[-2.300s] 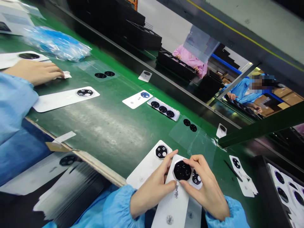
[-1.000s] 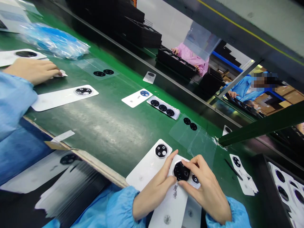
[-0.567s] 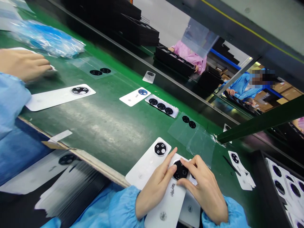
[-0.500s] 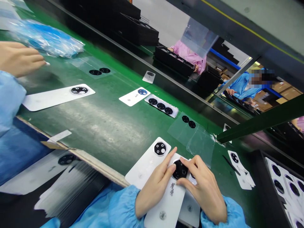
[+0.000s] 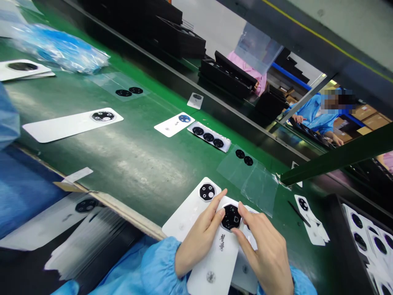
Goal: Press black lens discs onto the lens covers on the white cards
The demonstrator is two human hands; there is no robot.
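A white phone back cover (image 5: 211,262) with dark printing lies at the bench's front edge. My left hand (image 5: 199,237) is closed along its left side, thumb at the rim of the black camera lens cover (image 5: 231,217). From the other side, my right hand (image 5: 265,246) pinches that lens cover's right edge between thumb and forefinger; it sits at the cover's camera area. Partly under my left hand is another white back cover (image 5: 184,217) with a black camera piece. One more back cover (image 5: 245,268) shows in part beneath my right hand.
Clear film (image 5: 260,188) with two black discs lies beyond my hands. A strip of black lens covers (image 5: 208,137) and a white panel (image 5: 73,125) are farther left. At right stands a black tray (image 5: 340,221) of covers, near a green post (image 5: 337,151). Co-workers sit across.
My right hand has shifted slightly down, its fingers now at the lens cover's right edge. At left, another person's hand has left view, revealing white panels.
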